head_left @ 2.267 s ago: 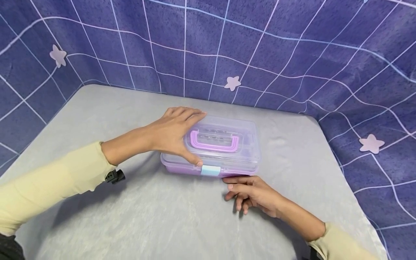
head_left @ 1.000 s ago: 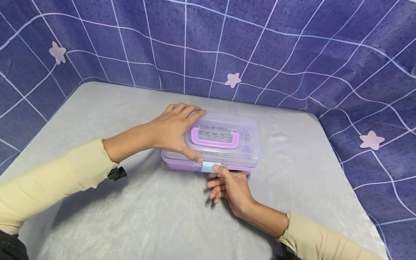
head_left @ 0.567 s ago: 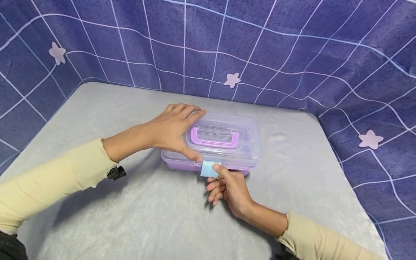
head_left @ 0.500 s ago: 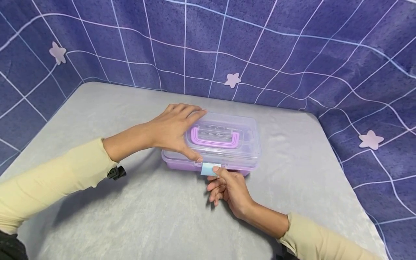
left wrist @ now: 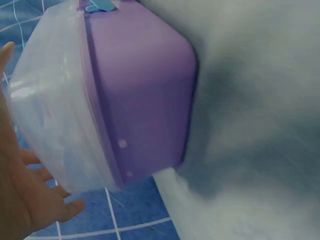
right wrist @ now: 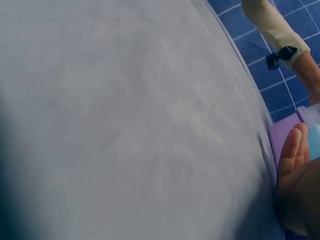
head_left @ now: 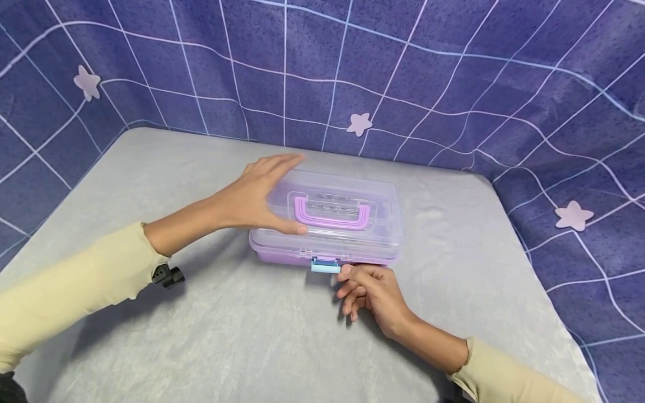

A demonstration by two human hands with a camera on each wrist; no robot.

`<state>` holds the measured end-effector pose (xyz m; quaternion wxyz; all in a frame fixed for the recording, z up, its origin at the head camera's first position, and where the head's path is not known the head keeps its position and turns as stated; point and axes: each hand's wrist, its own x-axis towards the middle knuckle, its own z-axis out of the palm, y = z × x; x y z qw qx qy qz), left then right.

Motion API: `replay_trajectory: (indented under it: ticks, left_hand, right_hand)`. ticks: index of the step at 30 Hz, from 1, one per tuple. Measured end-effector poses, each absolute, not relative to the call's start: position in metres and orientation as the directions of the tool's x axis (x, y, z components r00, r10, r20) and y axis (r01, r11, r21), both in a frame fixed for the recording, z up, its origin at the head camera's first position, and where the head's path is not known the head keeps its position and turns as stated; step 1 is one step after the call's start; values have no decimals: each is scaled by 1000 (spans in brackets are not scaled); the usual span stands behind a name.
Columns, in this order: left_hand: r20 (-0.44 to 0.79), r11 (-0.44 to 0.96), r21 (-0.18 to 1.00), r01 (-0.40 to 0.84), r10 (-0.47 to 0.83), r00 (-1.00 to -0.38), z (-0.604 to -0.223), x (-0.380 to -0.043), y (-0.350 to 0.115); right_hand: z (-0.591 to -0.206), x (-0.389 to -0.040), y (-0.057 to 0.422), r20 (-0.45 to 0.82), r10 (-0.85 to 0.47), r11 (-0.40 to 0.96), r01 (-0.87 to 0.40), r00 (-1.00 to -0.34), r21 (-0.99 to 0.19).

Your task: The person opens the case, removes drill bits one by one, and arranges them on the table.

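A storage box (head_left: 332, 244) with a clear lid (head_left: 380, 196), a purple base (left wrist: 145, 90) and a purple handle (head_left: 331, 223) sits on the table. Its light blue latch (head_left: 326, 265) is flipped out from the front edge. My left hand (head_left: 252, 193) is spread over the lid's left side, fingers toward the back and thumb along the front. In the left wrist view, its fingers are straight beside the lid. My right hand (head_left: 378, 294) is in front of the box, thumb tip right at the latch's right end and the other fingers loosely bent below.
A grey cloth (head_left: 227, 336) covers the table. Behind and at the sides hangs a blue curtain (head_left: 227, 67) with a grid pattern and pale stars. A small black camera (head_left: 168, 276) is worn at my left wrist.
The right hand came in from the right and swung the latch down and outward, then slid back to the right. The left hand has shifted left and loosened from the lid.
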<state>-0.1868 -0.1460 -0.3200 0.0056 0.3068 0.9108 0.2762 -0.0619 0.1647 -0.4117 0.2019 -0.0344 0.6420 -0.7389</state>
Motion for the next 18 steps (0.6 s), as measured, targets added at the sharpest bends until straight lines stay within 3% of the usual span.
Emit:
replay_trajectory:
  ticks: [9, 18]
  left_hand:
    - [107, 662, 589, 464, 505, -856, -330, -183, -175]
    - [89, 645, 625, 439, 500, -862, -339, -173, -191]
  right_hand:
    - [-408, -64, 192, -76, -341, -18, 87, -937, -996]
    - [-395, -74, 223, 130, -264, -114, -103, -956, -988]
